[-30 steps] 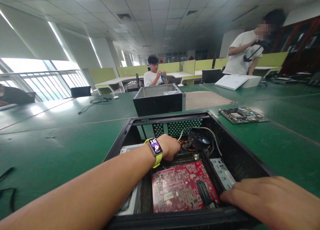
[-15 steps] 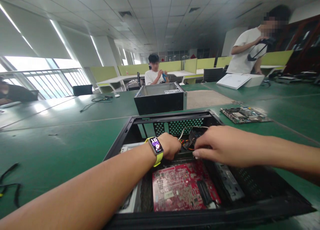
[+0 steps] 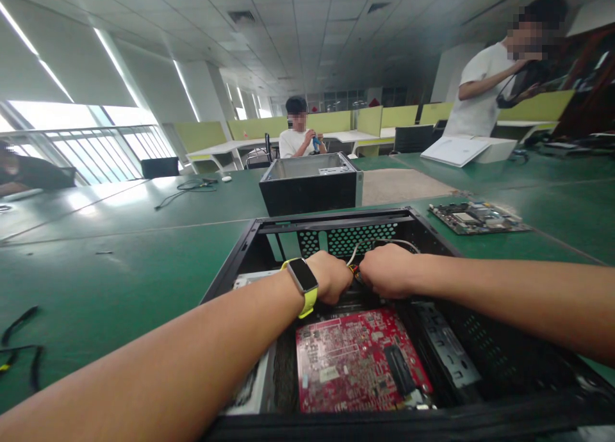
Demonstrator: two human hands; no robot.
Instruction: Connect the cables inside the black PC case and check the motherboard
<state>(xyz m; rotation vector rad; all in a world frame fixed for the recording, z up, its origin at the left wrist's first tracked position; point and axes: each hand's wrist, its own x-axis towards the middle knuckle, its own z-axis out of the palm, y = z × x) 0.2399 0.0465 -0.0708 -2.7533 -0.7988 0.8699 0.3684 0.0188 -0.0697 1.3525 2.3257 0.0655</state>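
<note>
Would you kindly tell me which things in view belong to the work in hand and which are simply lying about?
Work in hand, it seems:
Left hand and right hand, at the coloured wires
Open black computer case
Red circuit board inside it

Lying about, apparently:
Motherboard on the right
Second computer case beyond
Black cables at left

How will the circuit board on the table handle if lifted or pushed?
The circuit board is probably stiff, being a thin, flat slab. Likely fragile too: small parts sit exposed on top. Lying flat on the green table, it seems unlikely to roll.
</note>
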